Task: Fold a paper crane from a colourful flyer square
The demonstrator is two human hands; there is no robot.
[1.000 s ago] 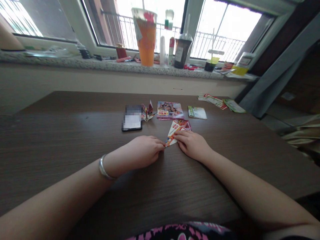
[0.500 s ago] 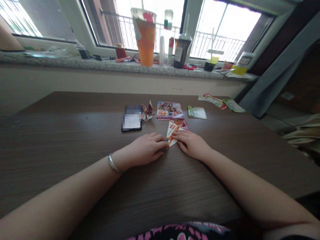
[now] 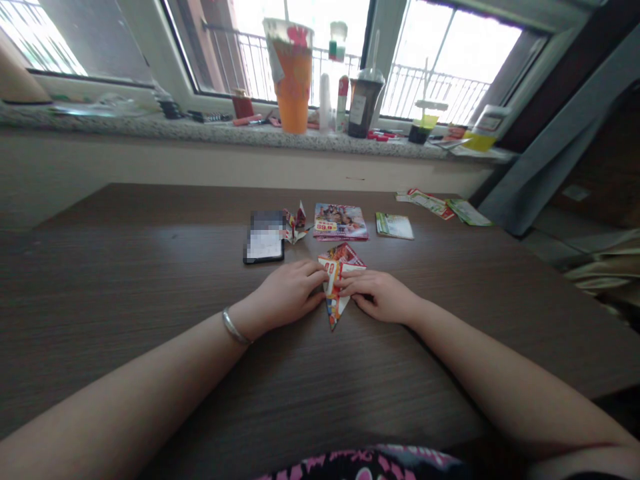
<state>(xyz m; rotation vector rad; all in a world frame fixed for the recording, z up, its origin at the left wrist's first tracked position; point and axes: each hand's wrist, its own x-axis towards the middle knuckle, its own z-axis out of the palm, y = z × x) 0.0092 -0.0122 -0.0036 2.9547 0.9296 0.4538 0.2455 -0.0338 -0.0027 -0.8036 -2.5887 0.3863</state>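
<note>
I see left hand (image 3: 284, 295) and right hand (image 3: 384, 298) meeting at the folded paper (image 3: 337, 288) on the table (image 3: 150, 267) — fingers of both curled, pinching its middle.

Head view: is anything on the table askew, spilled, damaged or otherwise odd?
Nothing stands out. The left hand and right hand press a folded paper flat on the table. The phone, small paper figure and leaflets lie tidy behind it, and the cups on the windowsill stand upright, with no spill visible.
</note>
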